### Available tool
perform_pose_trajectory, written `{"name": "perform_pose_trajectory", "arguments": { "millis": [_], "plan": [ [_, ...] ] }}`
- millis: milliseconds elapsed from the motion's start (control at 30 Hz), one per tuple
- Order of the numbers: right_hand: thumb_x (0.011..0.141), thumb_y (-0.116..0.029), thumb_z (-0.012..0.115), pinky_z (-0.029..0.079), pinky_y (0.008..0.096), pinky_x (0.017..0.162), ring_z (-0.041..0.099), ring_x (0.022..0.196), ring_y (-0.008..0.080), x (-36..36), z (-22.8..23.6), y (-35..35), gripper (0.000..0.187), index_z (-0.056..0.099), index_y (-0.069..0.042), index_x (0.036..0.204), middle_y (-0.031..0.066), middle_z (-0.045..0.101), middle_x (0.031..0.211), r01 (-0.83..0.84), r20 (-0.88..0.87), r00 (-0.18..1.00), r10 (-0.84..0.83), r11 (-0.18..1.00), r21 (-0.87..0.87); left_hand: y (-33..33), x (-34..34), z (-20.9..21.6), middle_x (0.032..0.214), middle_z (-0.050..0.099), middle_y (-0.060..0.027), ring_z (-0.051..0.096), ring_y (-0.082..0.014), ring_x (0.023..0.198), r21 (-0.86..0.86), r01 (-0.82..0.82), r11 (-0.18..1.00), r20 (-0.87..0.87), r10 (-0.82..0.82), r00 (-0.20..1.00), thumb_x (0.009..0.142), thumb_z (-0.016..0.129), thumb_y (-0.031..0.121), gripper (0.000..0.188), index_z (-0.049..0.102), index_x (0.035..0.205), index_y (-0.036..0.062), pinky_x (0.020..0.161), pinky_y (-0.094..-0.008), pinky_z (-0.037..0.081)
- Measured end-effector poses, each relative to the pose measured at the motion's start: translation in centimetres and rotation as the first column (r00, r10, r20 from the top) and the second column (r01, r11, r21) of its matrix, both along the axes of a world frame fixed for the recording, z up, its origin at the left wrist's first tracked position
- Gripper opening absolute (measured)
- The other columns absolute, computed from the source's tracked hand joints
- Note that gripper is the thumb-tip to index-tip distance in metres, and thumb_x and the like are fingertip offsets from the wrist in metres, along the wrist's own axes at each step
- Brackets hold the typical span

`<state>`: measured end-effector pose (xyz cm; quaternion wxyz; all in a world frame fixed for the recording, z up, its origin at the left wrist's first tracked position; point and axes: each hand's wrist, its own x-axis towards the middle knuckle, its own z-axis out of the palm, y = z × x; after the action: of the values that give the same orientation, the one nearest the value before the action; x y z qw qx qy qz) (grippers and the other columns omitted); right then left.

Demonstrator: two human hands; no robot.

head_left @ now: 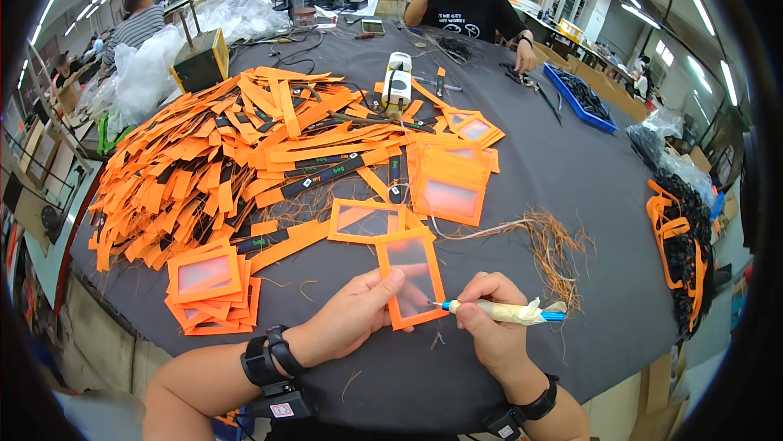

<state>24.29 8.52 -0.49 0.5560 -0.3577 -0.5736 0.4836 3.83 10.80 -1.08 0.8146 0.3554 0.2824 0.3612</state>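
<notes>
My left hand [351,314] holds an orange-edged clear window pocket [412,276] by its left side, thumb on top and fingers showing through the clear sheet. In my right hand [493,331] is a pen-shaped tool [507,311] with blue ends and a tape-wrapped barrel. Its thin tip meets the pocket's lower right edge. Just beyond lies another orange-framed pocket [367,221], partly under the held one. A stack of similar pockets [204,274] sits to the left of my left hand, and more pockets [453,188] are piled farther off.
A big heap of orange and black straps [188,172] covers the left of the dark table. Cut orange threads [555,249] lie at right beside a pale cord [481,230]. A white power strip [398,82] stands behind. Across the table, a person [473,8] works near a blue tray [581,98].
</notes>
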Motion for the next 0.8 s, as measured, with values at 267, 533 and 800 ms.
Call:
{"name": "perform_pose_trajectory", "arguments": {
  "millis": [267, 533, 800],
  "plan": [
    [0.082, -0.007, 0.069, 0.042, 0.0229, 0.057, 0.055, 0.065, 0.0100, -0.6, 1.3, -0.7, 0.011, 0.062, 0.000, 0.086, 0.0064, 0.061, 0.078, -0.155, 0.209, 0.967, 0.148, 0.988, 0.014, 0.0, 0.2, -0.2, 0.099, 0.057, -0.0068, 0.059, -0.0158, 0.092, -0.045, -0.016, 0.999, 0.015, 0.017, 1.000, 0.102, 0.036, 0.029, 0.046, 0.037, 0.138, -0.0002, 0.087, -0.0318, 0.049],
    [0.079, -0.006, 0.070, 0.044, 0.0250, 0.057, 0.058, 0.063, 0.0145, -1.0, 1.2, -0.6, 0.010, 0.062, -0.002, 0.083, 0.0079, 0.063, 0.075, -0.162, 0.327, 0.935, 0.134, 0.985, 0.059, 0.0, 0.3, -0.3, 0.098, 0.057, -0.0068, 0.058, -0.0142, 0.094, 0.007, -0.013, 1.000, -0.058, 0.013, 0.998, 0.102, 0.035, 0.029, 0.046, 0.038, 0.138, -0.0003, 0.088, -0.0300, 0.048],
    [0.077, -0.006, 0.071, 0.045, 0.0268, 0.058, 0.058, 0.063, 0.0163, -1.1, 1.2, -0.5, 0.011, 0.061, -0.002, 0.081, 0.0075, 0.063, 0.073, -0.142, 0.371, 0.923, 0.107, 0.988, 0.068, -0.1, 0.3, -0.3, 0.099, 0.057, -0.0069, 0.057, -0.0135, 0.094, 0.050, -0.009, 0.999, -0.075, 0.013, 0.997, 0.102, 0.035, 0.030, 0.046, 0.038, 0.138, 0.0004, 0.087, -0.0288, 0.048]
  ]
}}
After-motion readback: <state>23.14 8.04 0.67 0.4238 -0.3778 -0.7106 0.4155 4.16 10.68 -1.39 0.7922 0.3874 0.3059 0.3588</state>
